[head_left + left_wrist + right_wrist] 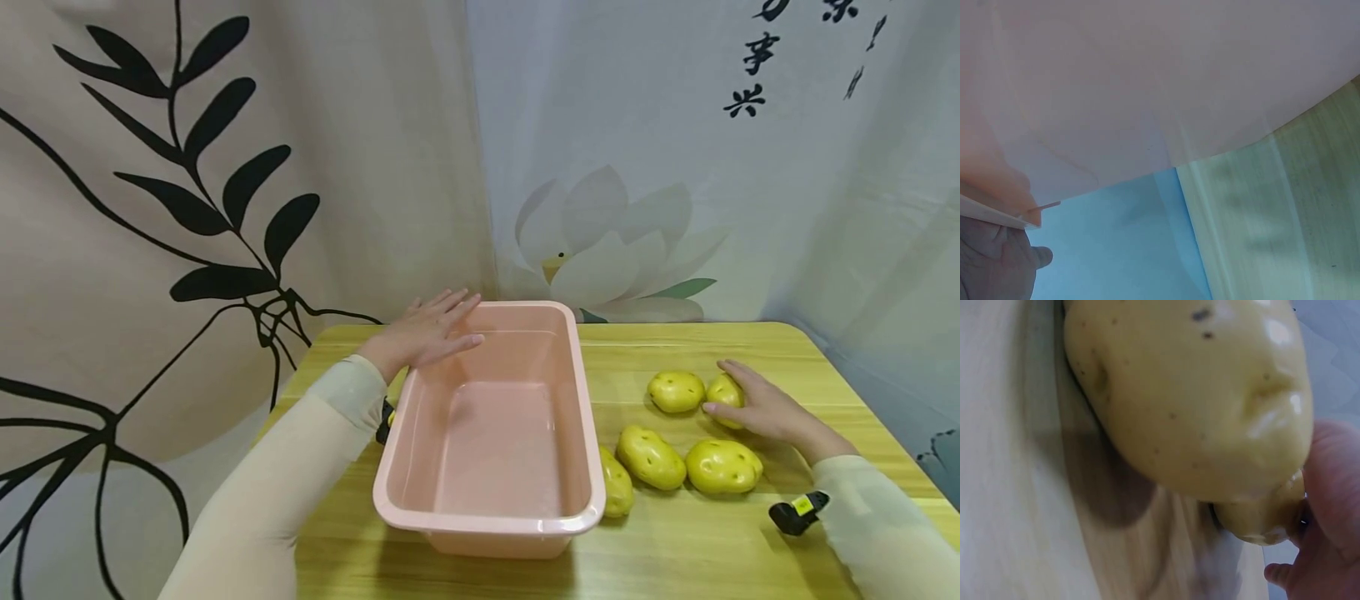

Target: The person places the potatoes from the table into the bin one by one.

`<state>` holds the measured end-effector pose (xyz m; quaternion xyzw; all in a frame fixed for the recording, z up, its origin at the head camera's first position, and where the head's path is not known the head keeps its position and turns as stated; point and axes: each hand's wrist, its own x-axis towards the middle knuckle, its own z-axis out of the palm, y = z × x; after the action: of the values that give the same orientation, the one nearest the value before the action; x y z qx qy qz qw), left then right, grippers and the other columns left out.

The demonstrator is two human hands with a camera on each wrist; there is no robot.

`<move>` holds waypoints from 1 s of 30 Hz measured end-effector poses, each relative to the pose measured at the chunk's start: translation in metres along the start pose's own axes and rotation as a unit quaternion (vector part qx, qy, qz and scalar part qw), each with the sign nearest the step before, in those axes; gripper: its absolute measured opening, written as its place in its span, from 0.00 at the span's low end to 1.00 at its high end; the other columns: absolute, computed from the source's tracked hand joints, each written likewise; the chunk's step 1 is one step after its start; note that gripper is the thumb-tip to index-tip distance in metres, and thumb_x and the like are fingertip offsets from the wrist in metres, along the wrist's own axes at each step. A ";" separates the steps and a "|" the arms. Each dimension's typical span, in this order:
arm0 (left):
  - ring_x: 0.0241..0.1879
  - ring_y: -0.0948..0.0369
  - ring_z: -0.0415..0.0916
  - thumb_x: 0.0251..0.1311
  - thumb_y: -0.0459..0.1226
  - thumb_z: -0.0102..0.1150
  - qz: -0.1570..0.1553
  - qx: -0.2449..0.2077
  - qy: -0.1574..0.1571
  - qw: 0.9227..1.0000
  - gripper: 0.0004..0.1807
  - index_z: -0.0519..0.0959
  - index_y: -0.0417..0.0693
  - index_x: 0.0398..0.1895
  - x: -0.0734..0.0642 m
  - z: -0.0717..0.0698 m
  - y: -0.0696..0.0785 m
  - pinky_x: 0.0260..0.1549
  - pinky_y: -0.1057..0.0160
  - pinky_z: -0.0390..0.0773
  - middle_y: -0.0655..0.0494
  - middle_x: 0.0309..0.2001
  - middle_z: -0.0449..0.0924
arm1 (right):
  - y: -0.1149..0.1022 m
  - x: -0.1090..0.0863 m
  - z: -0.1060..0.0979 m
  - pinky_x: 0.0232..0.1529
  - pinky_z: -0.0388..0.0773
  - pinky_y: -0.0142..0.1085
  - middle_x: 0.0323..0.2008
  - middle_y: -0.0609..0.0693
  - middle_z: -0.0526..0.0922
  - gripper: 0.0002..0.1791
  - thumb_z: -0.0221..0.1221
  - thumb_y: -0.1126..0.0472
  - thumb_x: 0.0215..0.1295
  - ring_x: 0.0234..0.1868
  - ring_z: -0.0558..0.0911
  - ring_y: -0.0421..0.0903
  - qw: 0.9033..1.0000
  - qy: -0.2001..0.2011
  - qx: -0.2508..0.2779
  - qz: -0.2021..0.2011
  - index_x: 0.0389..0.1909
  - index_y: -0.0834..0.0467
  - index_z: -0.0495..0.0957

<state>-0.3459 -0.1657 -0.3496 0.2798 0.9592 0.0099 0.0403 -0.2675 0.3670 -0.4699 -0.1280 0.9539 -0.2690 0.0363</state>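
A pink plastic basin [498, 450] stands on the table, with nothing inside it. My left hand [427, 333] rests on its far left rim with fingers extended; the left wrist view shows the basin's outer wall close up. At the right, my right hand [765, 408] holds a yellow potato [726, 398] between thumb and fingers, partly covered. That potato [1260, 519] shows beside the hand in the right wrist view, behind a nearer potato [1191, 394]. Beside the held one lies another potato [676, 392].
In front of these lie two potatoes, one on the left [651, 457] and one on the right [723, 466]. A further potato [617, 483] sits against the basin's right side, partly hidden. A printed curtain [390, 150] hangs behind the wooden table [675, 550].
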 end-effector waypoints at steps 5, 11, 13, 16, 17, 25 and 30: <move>0.75 0.50 0.34 0.62 0.72 0.25 0.001 0.000 0.002 1.000 0.44 0.37 0.65 0.77 0.000 0.000 -0.001 0.67 0.37 0.38 0.56 0.77 0.37 | 0.000 -0.001 -0.001 0.60 0.52 0.68 0.67 0.77 0.51 0.53 0.64 0.45 0.60 0.66 0.52 0.76 1.000 -0.005 -0.008 -0.012 0.71 0.73 0.48; 0.75 0.49 0.33 0.62 0.72 0.26 0.002 -0.009 -0.004 1.000 0.45 0.37 0.65 0.77 0.000 0.000 -0.001 0.66 0.36 0.36 0.55 0.77 0.36 | 0.000 -0.007 -0.006 0.58 0.54 0.69 0.67 0.78 0.51 0.51 0.66 0.47 0.58 0.64 0.54 0.77 1.000 -0.016 -0.015 -0.022 0.70 0.74 0.51; 0.75 0.49 0.33 0.61 0.72 0.25 0.000 -0.008 -0.003 1.000 0.45 0.37 0.66 0.77 0.000 0.000 -0.001 0.67 0.36 0.37 0.56 0.77 0.36 | 0.001 -0.008 -0.008 0.57 0.54 0.69 0.67 0.78 0.51 0.51 0.67 0.48 0.58 0.64 0.54 0.77 0.999 -0.020 -0.018 -0.021 0.70 0.73 0.52; 0.75 0.50 0.34 0.61 0.72 0.25 0.001 -0.006 0.003 1.000 0.45 0.38 0.66 0.77 0.001 0.001 -0.002 0.67 0.37 0.38 0.56 0.77 0.36 | 0.004 -0.010 -0.009 0.56 0.54 0.70 0.67 0.79 0.50 0.50 0.67 0.49 0.58 0.64 0.53 0.78 0.999 -0.027 -0.025 -0.017 0.70 0.72 0.52; 0.75 0.50 0.34 0.61 0.72 0.25 0.002 -0.005 0.004 1.000 0.45 0.38 0.66 0.77 0.001 0.001 -0.002 0.67 0.37 0.38 0.56 0.77 0.37 | 0.005 -0.010 -0.009 0.56 0.55 0.70 0.67 0.79 0.50 0.50 0.67 0.49 0.57 0.64 0.53 0.78 0.999 -0.029 -0.027 -0.015 0.70 0.71 0.53; 0.75 0.50 0.33 0.61 0.73 0.24 -0.001 -0.006 0.002 1.000 0.45 0.38 0.66 0.77 0.001 0.001 -0.001 0.67 0.37 0.37 0.56 0.77 0.36 | 0.006 -0.006 -0.004 0.56 0.55 0.70 0.67 0.79 0.49 0.48 0.67 0.59 0.52 0.64 0.52 0.78 0.999 -0.030 -0.018 -0.010 0.70 0.71 0.53; 0.75 0.51 0.33 0.59 0.74 0.23 -0.002 -0.007 0.003 1.000 0.46 0.38 0.66 0.77 0.000 0.003 -0.001 0.67 0.37 0.38 0.57 0.77 0.36 | 0.007 -0.002 0.005 0.55 0.56 0.71 0.67 0.78 0.50 0.46 0.66 0.59 0.54 0.63 0.54 0.78 0.999 -0.006 -0.031 -0.008 0.69 0.70 0.55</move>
<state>-0.3465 -0.1665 -0.3522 0.2780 0.9596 0.0169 0.0397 -0.2664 0.3707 -0.4774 -0.1386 0.9603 -0.2392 0.0361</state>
